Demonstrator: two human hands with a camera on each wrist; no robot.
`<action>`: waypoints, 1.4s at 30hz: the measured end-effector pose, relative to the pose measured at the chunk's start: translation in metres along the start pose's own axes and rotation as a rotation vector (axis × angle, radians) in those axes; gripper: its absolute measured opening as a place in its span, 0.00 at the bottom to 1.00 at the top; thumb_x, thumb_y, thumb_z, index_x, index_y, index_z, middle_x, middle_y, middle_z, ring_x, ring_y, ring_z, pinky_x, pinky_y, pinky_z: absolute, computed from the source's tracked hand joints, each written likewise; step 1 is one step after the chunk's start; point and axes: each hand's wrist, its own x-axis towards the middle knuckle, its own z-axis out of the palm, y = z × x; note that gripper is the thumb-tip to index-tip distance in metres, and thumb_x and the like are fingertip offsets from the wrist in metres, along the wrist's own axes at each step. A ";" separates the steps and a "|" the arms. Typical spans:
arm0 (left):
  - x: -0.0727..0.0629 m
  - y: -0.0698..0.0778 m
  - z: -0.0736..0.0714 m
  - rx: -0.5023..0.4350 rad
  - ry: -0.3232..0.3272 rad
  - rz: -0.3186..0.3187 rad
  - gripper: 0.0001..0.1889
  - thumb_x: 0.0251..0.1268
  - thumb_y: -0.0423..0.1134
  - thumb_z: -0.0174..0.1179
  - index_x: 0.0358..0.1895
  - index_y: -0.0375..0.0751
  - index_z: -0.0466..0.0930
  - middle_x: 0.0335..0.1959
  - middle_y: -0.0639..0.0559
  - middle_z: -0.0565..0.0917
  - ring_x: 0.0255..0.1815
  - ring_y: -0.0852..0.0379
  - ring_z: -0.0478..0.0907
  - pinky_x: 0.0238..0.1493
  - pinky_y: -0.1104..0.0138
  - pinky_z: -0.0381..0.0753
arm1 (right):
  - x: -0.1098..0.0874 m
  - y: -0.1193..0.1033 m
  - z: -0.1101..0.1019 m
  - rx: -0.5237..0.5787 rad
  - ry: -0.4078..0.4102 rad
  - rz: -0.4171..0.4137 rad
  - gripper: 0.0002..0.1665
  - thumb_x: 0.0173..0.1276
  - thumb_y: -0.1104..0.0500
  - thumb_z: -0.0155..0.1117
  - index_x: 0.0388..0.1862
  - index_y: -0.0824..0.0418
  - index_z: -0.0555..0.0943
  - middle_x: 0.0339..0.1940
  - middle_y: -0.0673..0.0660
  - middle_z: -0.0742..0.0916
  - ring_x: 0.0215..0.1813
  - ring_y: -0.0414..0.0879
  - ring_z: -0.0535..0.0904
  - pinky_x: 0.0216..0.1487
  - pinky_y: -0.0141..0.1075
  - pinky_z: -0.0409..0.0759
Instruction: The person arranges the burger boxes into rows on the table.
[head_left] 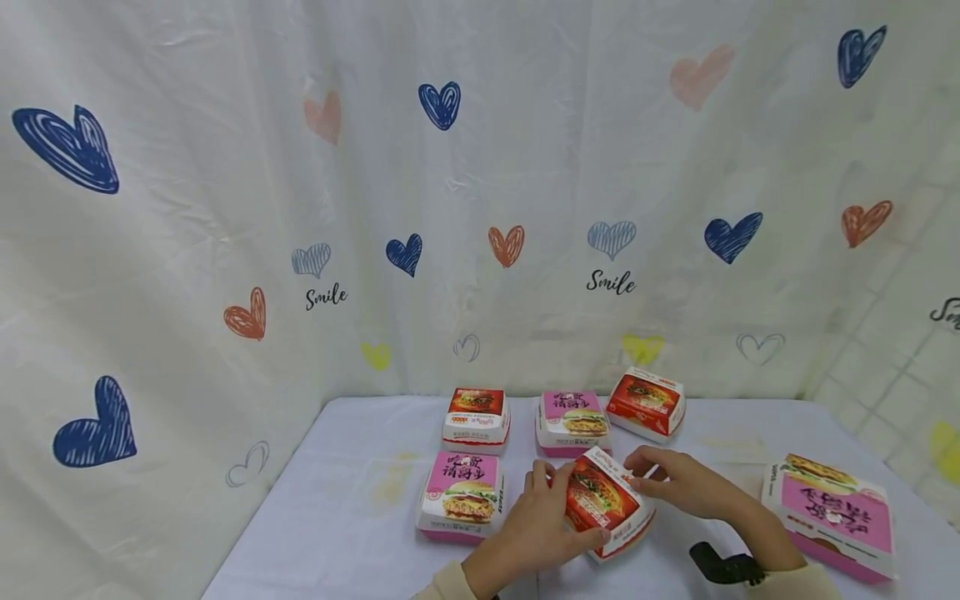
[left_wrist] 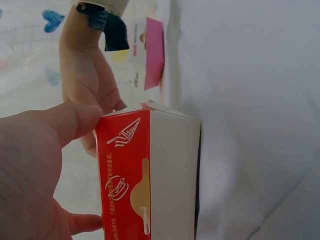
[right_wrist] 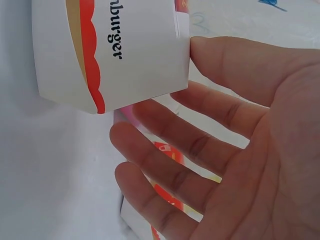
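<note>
A red and white burger box [head_left: 603,496] stands turned at an angle on the cloth between my hands. My left hand [head_left: 542,512] grips it from the left, its thumb at the near edge and its fingers at the far left side. At the far right corner, the thumb and forefinger of my right hand [head_left: 686,483] pinch the box, while the other fingers spread apart below it in the right wrist view. The box's white side [right_wrist: 145,50] reads "nburger" there. Its red top with white line drawings [left_wrist: 122,170] faces the left hand.
Left of the hands lies a pink burger box [head_left: 462,493]. Behind stand a red box [head_left: 476,419], a pink box [head_left: 573,422] and another red box [head_left: 647,402]. A larger pink box [head_left: 832,517] lies at the right. A heart-printed curtain [head_left: 525,183] hangs behind the table.
</note>
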 end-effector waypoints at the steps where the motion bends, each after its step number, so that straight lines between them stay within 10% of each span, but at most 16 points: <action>1: 0.000 0.000 -0.001 0.003 0.000 -0.002 0.51 0.49 0.76 0.67 0.77 0.62 0.60 0.61 0.54 0.67 0.56 0.57 0.68 0.53 0.60 0.82 | 0.000 0.000 0.000 0.001 -0.001 -0.001 0.22 0.73 0.51 0.66 0.60 0.62 0.78 0.50 0.57 0.86 0.49 0.50 0.80 0.46 0.42 0.85; 15: -0.001 -0.003 -0.015 -0.005 -0.054 0.016 0.48 0.53 0.71 0.69 0.77 0.69 0.58 0.71 0.53 0.68 0.65 0.55 0.72 0.57 0.48 0.83 | -0.003 -0.002 0.001 0.014 -0.057 -0.003 0.36 0.73 0.51 0.66 0.76 0.61 0.68 0.67 0.74 0.78 0.54 0.55 0.81 0.47 0.53 0.85; 42: 0.004 -0.015 -0.026 0.000 -0.085 0.111 0.35 0.64 0.59 0.66 0.74 0.66 0.66 0.77 0.56 0.64 0.68 0.53 0.74 0.62 0.50 0.81 | -0.002 -0.006 0.008 0.035 -0.050 0.032 0.45 0.69 0.48 0.69 0.81 0.55 0.62 0.74 0.72 0.70 0.58 0.56 0.77 0.47 0.54 0.84</action>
